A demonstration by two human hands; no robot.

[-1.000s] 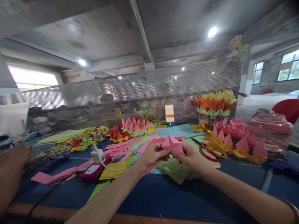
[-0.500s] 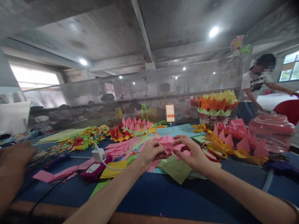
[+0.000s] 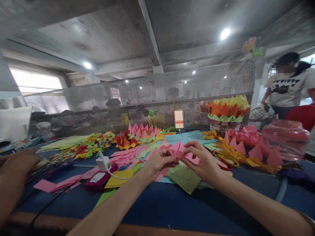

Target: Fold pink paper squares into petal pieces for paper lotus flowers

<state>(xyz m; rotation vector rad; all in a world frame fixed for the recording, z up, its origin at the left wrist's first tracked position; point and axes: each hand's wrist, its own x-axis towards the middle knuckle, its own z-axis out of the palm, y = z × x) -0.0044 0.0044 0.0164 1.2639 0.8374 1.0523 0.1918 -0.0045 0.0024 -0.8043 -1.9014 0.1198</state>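
Note:
A folded pink paper piece (image 3: 177, 149) is held above the blue table (image 3: 157, 203) between both my hands. My left hand (image 3: 157, 163) pinches its left side with closed fingers. My right hand (image 3: 204, 163) grips its right side, fingers curled over the top. Beneath them lie loose green sheets (image 3: 185, 178) and pink paper strips (image 3: 123, 155). Red-handled scissors (image 3: 221, 160) lie just right of my right hand.
A pink phone with a white charger (image 3: 100, 175) lies at the left. Folded paper flowers (image 3: 140, 132), a paper lotus bowl (image 3: 227, 109) and a pink jar (image 3: 285, 137) stand behind. Another person's arm (image 3: 12, 177) rests at far left. A person in a white shirt (image 3: 287, 88) stands at the right, beyond a mesh screen (image 3: 147, 95).
My right hand has moved over the top of the pink piece, which has been turned and lowered slightly. The person in the white shirt has walked into view at the right.

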